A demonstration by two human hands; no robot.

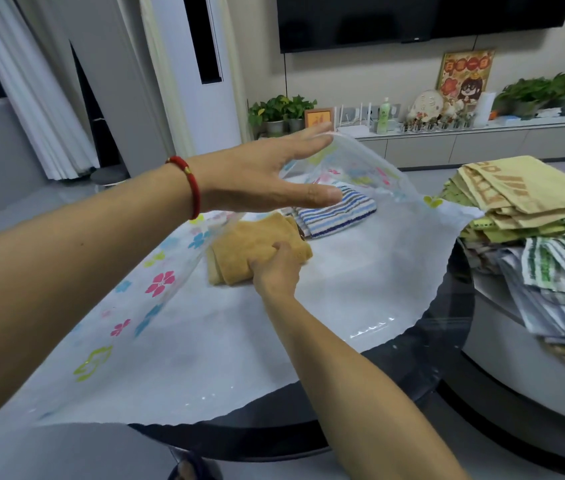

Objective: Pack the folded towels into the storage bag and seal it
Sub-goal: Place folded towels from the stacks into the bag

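Observation:
A clear storage bag [177,341] printed with coloured flowers lies spread over a round dark table [447,341]. My left hand [260,174], fingers spread, lifts the bag's upper sheet from underneath, holding its mouth apart. My right hand [276,268] reaches inside and grips a folded tan towel [239,251] resting on the lower sheet. Just beyond it, deeper in the bag, lies a folded blue-and-white striped towel [340,211].
A pile of more towels [534,237], yellow on top and green-striped below, sits at the table's right side. Behind are a low cabinet [447,147] with plants and ornaments, a wall screen and curtains at the left.

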